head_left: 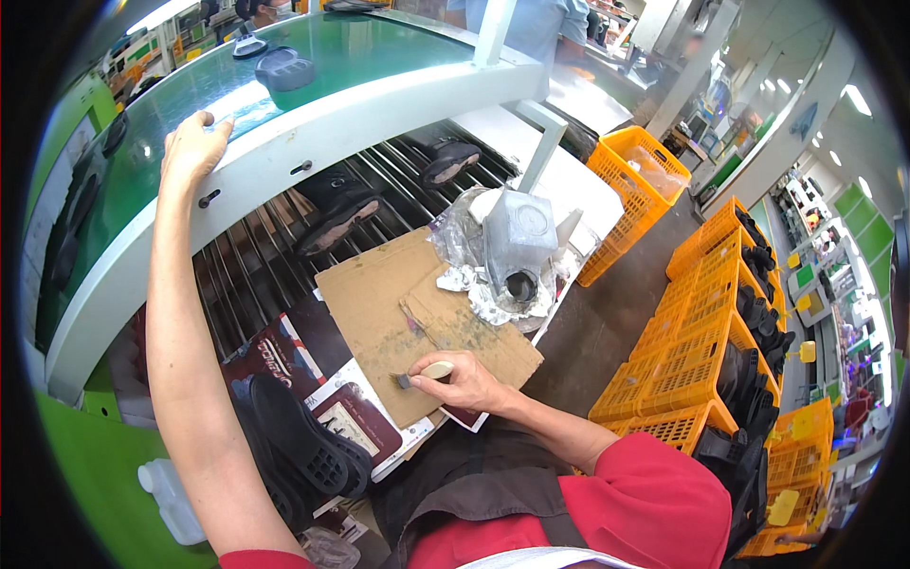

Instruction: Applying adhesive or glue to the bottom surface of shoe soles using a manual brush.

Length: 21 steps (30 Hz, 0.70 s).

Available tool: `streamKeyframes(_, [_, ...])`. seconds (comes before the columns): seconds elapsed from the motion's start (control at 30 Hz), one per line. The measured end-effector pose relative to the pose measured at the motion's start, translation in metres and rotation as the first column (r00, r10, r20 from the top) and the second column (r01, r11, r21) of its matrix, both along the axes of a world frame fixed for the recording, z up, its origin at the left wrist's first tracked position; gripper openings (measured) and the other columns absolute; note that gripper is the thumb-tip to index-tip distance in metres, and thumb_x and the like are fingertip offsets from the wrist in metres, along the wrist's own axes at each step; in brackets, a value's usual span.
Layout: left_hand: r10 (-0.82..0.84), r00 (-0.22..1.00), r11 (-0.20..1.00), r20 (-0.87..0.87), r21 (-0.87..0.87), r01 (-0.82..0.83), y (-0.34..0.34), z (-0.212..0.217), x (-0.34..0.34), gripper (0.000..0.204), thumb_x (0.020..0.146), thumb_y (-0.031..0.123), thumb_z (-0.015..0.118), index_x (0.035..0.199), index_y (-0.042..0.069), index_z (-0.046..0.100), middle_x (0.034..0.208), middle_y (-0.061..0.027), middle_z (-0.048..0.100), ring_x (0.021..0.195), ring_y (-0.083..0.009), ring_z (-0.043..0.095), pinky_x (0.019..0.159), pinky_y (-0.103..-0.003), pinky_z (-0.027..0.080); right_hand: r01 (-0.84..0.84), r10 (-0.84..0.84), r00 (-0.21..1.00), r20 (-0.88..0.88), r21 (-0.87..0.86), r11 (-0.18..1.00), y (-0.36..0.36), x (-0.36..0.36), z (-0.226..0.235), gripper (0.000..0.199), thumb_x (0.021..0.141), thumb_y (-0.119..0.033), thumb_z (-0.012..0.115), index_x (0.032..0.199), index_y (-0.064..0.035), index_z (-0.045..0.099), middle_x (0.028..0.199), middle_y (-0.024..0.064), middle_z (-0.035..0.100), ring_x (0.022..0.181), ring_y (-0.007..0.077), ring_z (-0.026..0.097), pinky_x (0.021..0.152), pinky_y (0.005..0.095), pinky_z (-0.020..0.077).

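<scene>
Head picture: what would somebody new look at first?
Probably the bright orange crates down the right side. Next, the green belt across the upper left, with the left hand at its near edge. Near the middle, the right hand holds a brush over cardboard.

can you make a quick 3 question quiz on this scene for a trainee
1. Which hand holds the brush?
2. True or false: the crates are blue.
3. What lies under the brush?
a) a crate
b) cardboard
c) a towel

Key:
1. The right hand.
2. False; the crates are orange.
3. b
</scene>
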<state>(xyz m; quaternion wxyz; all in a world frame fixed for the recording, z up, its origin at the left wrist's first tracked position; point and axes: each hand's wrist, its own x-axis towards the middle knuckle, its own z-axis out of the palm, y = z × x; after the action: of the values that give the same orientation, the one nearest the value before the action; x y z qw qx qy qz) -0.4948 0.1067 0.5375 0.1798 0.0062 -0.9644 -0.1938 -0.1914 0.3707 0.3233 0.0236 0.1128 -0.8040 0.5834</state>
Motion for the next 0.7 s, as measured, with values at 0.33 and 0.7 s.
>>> streamKeyframes(0.33, [-0.008, 1.0, 1.0, -0.012, 0.002, 0.008, -0.0025, -0.0001, 0.0004, 0.059, 0.086, 0.047, 0.055, 0.129, 0.007, 0.057, 0.129, -0.0195, 0.056, 0.125, -0.032, 0.05, 0.104, -0.042, 0.038, -0.007, 0.007, 1.0, 0.006, 0.004, 1.0, -0.0021, -0.0003, 0.0008, 0.015, 0.086, -0.015, 0.068, 0.092, -0.0013, 0.068, 0.079, 0.009, 0.068, 0.071, 0.0145, 0.063, 0.064, 0.0283, 0.049])
streamKeyframes(0.7, [0.006, 1.0, 1.0, -0.02, 0.02, -0.006, -0.0027, -0.0006, 0.002, 0.059, 0.085, 0.046, 0.056, 0.129, 0.006, 0.057, 0.129, -0.0205, 0.057, 0.124, -0.032, 0.051, 0.103, -0.041, 0.039, -0.009, 0.009, 1.0, 0.009, 0.02, 1.0, -0.0026, -0.0006, -0.0009, 0.016, 0.086, -0.017, 0.068, 0.092, -0.0023, 0.068, 0.08, 0.0089, 0.068, 0.071, 0.0152, 0.063, 0.065, 0.0288, 0.0495])
